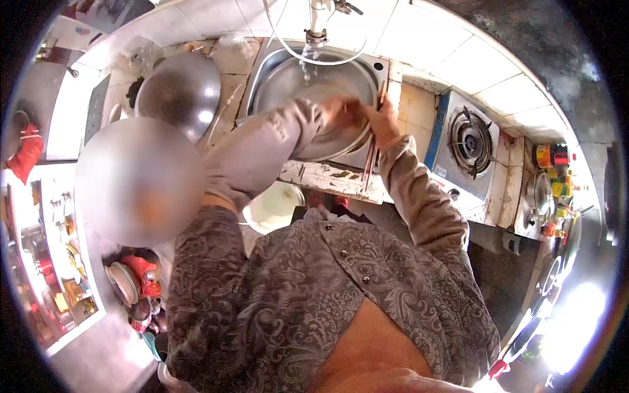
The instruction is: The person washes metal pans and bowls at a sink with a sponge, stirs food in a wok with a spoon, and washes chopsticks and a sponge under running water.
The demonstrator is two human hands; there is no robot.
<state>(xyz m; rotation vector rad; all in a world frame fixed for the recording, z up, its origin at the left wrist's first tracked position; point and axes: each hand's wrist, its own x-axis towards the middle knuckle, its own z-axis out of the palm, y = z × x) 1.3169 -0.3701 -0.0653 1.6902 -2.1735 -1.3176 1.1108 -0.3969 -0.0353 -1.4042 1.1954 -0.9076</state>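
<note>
A wide metal basin [275, 98] sits in the steel sink [257, 71], with water falling into it from the tap [316, 36]. My left hand [342, 112] reaches over the basin's right half, its fingers smeared by motion. Close beside it, at the basin's right rim, my right hand [384, 123] is closed around several thin reddish-brown chopsticks [371, 160]. They stick out above and below the hand. Whether the left fingers touch the chopsticks is unclear.
A gas burner [470, 141] stands right of the sink, and an upturned wok [180, 92] lies to its left. Below the chipped counter edge [327, 180] is a pale bucket [275, 206]. Jars [553, 157] line the far right. A blurred round patch covers part of the left.
</note>
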